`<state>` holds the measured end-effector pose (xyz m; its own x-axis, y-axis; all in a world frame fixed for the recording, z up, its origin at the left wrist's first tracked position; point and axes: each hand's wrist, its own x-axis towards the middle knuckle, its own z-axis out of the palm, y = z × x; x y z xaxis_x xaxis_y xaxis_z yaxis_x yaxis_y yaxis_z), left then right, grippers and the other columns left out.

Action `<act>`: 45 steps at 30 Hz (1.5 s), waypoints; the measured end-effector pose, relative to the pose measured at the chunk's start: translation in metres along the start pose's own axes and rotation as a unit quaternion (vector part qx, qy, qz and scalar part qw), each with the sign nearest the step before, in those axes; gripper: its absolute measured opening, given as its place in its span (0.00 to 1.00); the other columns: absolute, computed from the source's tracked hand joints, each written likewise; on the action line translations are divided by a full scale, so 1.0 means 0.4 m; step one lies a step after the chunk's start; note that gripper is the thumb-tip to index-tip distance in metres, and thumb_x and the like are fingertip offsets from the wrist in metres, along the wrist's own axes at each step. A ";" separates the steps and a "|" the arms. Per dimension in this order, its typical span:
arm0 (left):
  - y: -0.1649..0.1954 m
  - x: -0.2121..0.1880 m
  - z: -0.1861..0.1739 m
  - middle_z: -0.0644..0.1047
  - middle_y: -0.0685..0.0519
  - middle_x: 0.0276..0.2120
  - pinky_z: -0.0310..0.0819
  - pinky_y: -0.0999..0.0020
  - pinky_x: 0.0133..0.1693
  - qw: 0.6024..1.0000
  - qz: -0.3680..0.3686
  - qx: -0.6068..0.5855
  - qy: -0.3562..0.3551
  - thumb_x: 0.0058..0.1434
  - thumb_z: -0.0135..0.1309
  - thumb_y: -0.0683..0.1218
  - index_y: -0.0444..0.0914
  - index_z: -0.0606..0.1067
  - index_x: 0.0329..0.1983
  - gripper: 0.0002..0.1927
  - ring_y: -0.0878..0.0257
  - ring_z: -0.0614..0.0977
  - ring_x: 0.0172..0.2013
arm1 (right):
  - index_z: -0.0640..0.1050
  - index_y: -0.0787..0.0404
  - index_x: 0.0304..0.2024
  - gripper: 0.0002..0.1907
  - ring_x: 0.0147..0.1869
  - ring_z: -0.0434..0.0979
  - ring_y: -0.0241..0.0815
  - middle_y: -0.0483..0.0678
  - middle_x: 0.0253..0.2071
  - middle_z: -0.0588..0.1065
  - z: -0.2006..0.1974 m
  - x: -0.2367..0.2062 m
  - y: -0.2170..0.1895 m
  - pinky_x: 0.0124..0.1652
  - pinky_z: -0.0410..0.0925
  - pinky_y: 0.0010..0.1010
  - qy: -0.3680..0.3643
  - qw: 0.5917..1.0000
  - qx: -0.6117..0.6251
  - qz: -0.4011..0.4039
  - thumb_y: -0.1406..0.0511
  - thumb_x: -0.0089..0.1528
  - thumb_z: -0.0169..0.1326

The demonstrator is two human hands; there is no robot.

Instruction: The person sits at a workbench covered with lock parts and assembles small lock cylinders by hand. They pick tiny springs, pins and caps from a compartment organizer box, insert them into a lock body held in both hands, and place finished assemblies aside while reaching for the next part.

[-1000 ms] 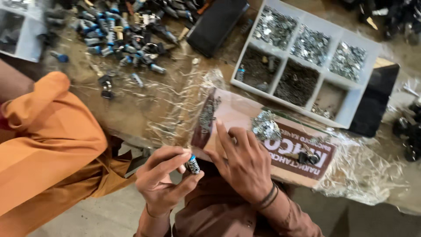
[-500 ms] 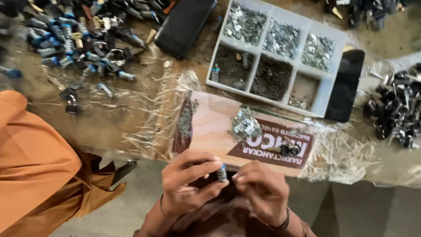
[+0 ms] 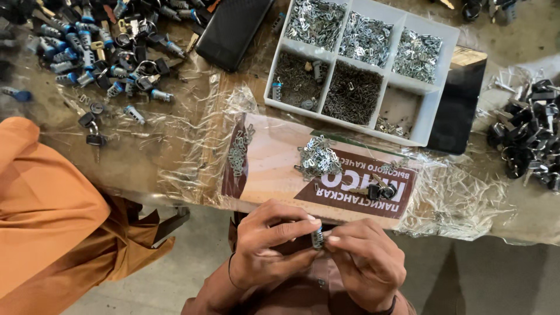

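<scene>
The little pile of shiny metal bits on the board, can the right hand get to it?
Probably yes. The pile lies in the open just beyond the right hand, nothing between. But that hand is pinching a small lock part with the left hand.

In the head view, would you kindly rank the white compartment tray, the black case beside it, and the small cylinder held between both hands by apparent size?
1. white compartment tray
2. black case
3. small cylinder, far smallest despite being nearest the camera
</scene>
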<state>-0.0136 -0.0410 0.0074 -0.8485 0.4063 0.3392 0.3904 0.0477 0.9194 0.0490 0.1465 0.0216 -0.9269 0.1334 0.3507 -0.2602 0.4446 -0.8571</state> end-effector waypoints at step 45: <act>0.001 0.004 0.049 0.80 0.52 0.44 0.79 0.68 0.43 1.000 0.011 -0.012 -0.014 0.48 0.72 0.39 0.40 0.82 0.51 0.24 0.60 0.83 0.42 | 0.79 0.67 0.36 0.11 0.37 0.82 0.41 0.53 0.35 0.79 -0.032 -0.023 0.003 0.36 0.74 0.25 0.011 1.000 0.002 0.026 0.78 0.52 0.65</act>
<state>-0.0077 -0.0225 0.0043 -0.8295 0.4321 0.3539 0.3994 0.0160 0.9166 0.0608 0.1570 0.0223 -0.9333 0.1749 0.3136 -0.2132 0.4330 -0.8758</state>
